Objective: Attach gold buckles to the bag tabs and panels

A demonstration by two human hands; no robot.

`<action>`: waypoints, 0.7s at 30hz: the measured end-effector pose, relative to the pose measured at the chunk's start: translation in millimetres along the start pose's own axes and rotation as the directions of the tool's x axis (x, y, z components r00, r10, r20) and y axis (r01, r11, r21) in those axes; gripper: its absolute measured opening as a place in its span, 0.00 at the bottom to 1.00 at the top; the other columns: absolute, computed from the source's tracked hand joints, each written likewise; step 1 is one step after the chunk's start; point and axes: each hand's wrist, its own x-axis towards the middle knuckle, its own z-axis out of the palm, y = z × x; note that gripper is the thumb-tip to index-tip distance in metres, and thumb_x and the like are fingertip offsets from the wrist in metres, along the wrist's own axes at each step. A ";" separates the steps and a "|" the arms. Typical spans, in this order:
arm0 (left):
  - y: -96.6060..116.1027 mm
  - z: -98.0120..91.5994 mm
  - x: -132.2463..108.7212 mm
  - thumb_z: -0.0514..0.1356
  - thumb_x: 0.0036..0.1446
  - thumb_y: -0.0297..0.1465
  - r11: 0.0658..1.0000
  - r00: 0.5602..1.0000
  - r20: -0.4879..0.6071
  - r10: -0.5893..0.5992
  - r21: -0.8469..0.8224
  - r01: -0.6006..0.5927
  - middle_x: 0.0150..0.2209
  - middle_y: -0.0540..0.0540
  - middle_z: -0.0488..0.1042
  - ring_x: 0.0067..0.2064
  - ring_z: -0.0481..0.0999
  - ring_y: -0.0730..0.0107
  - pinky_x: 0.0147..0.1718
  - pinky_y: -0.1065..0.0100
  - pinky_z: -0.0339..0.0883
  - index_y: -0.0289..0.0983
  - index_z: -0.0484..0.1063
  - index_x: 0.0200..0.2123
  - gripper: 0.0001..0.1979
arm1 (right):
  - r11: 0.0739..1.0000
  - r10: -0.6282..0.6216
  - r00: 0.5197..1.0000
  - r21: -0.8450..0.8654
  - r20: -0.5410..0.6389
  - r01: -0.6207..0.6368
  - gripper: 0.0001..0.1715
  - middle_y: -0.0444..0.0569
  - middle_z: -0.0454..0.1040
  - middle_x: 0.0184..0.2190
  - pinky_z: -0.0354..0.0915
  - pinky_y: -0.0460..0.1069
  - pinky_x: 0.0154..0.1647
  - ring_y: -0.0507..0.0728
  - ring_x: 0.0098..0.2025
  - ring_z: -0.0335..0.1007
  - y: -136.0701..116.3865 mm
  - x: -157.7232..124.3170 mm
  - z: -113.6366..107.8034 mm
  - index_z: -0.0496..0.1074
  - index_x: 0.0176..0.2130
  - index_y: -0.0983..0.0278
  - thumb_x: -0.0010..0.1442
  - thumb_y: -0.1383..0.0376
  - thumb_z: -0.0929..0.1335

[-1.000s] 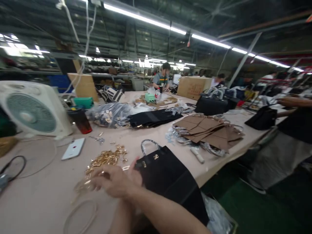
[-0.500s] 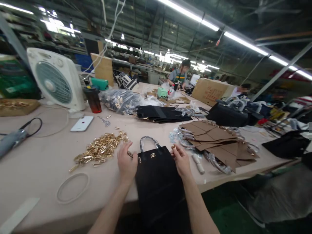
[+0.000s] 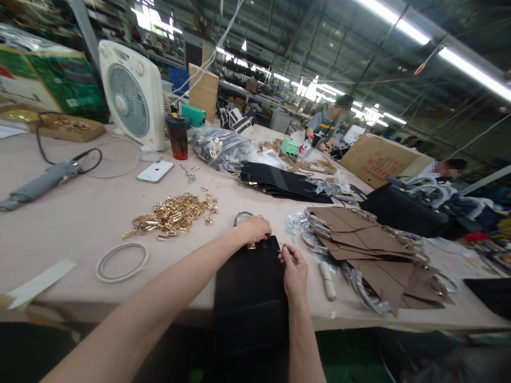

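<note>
A black rectangular handbag (image 3: 249, 298) is laid flat on a pale pink table (image 3: 72, 223), its lower end running past the near edge. A small gold-coloured clasp (image 3: 250, 246) is fixed near its top edge, and a plastic-wrapped loop handle (image 3: 242, 217) lies beyond it. The left hand (image 3: 251, 230) is pressed over the bag's top edge, its grip closed against the bag. The right hand (image 3: 294, 271) is held at the top right corner, its grip pinched together on a small metal fitting (image 3: 281, 246). A heap of gold-coloured metal fittings (image 3: 171, 214) is spread just left of the bag, and stacked brown paper patterns (image 3: 367, 239) lie to the right. Red lettering is seen on a brown cardboard carton (image 3: 377, 159), but it is too small to be read.
</note>
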 end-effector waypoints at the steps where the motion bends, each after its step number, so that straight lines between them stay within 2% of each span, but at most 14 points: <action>1: -1.0 0.1 3.7 0.69 0.59 0.29 1.000 1.000 0.025 0.007 -0.013 -0.007 0.43 0.44 0.83 0.51 0.77 0.59 0.56 0.62 0.63 0.41 0.81 0.37 0.02 | 1.000 -0.009 1.000 -0.019 0.007 0.009 0.27 0.48 0.78 0.32 0.68 0.50 0.38 0.55 0.35 0.72 -1.9 -0.4 0.4 0.78 0.49 0.66 0.59 0.49 0.75; 5: 0.6 -6.8 16.2 0.68 0.60 0.29 0.997 0.996 0.085 -0.004 -0.083 0.011 0.45 0.40 0.83 0.54 0.77 0.54 0.60 0.55 0.60 0.40 0.81 0.37 0.02 | 0.993 -0.059 0.997 -0.101 0.053 0.064 0.24 0.50 0.78 0.34 0.69 0.50 0.38 0.56 0.35 0.74 -9.8 -3.3 4.4 0.79 0.48 0.66 0.62 0.50 0.73; 8: 10.4 -13.5 25.9 0.66 0.61 0.33 0.984 0.994 0.095 -0.051 -0.168 0.066 0.43 0.40 0.83 0.47 0.80 0.55 0.52 0.60 0.67 0.42 0.81 0.40 0.05 | 0.974 -0.130 0.982 -0.169 0.137 0.152 0.19 0.52 0.79 0.39 0.70 0.51 0.40 0.58 0.37 0.75 -13.4 -6.4 11.4 0.80 0.47 0.63 0.64 0.52 0.72; 11: 26.4 -17.2 36.4 0.65 0.62 0.37 0.953 0.992 0.065 -0.110 -0.278 0.124 0.42 0.41 0.83 0.44 0.80 0.55 0.45 0.63 0.68 0.43 0.80 0.46 0.10 | 0.916 -0.253 0.939 -0.254 0.233 0.310 0.14 0.53 0.79 0.41 0.70 0.53 0.45 0.59 0.40 0.75 -14.0 -6.1 21.4 0.82 0.45 0.60 0.66 0.55 0.71; 14: 40.0 -18.1 42.7 0.57 0.69 0.41 0.898 0.987 0.036 -0.159 -0.411 0.160 0.40 0.44 0.83 0.41 0.81 0.61 0.40 0.68 0.69 0.42 0.78 0.50 0.14 | 0.856 -0.329 0.919 -0.342 0.219 0.388 0.14 0.53 0.80 0.40 0.69 0.55 0.48 0.61 0.42 0.75 -11.9 1.8 27.7 0.83 0.43 0.60 0.66 0.56 0.70; 16: 42.0 -18.5 40.1 0.49 0.74 0.42 0.853 0.978 0.021 -0.208 -0.486 0.192 0.39 0.46 0.83 0.36 0.81 0.67 0.36 0.71 0.70 0.40 0.76 0.52 0.20 | 0.863 -0.295 0.945 -0.386 0.142 0.327 0.16 0.54 0.80 0.38 0.69 0.55 0.46 0.61 0.39 0.75 -9.2 10.3 26.8 0.83 0.43 0.62 0.65 0.55 0.70; 18: 36.3 -19.8 30.1 0.44 0.75 0.41 0.815 0.956 -0.004 -0.294 -0.523 0.249 0.39 0.45 0.83 0.34 0.80 0.69 0.34 0.72 0.70 0.37 0.75 0.50 0.23 | 0.911 -0.176 0.981 -0.365 0.079 0.193 0.20 0.53 0.80 0.34 0.70 0.54 0.39 0.59 0.33 0.74 -6.1 18.8 22.6 0.82 0.44 0.65 0.63 0.52 0.71; 21: 18.8 -21.5 5.4 0.49 0.72 0.40 0.783 0.888 -0.059 -0.456 -0.500 0.370 0.42 0.39 0.82 0.40 0.80 0.63 0.41 0.67 0.70 0.34 0.77 0.44 0.20 | 0.969 -0.020 0.996 -0.244 0.091 0.042 0.25 0.51 0.79 0.31 0.69 0.51 0.30 0.57 0.28 0.73 -2.0 27.0 15.0 0.81 0.44 0.67 0.58 0.49 0.73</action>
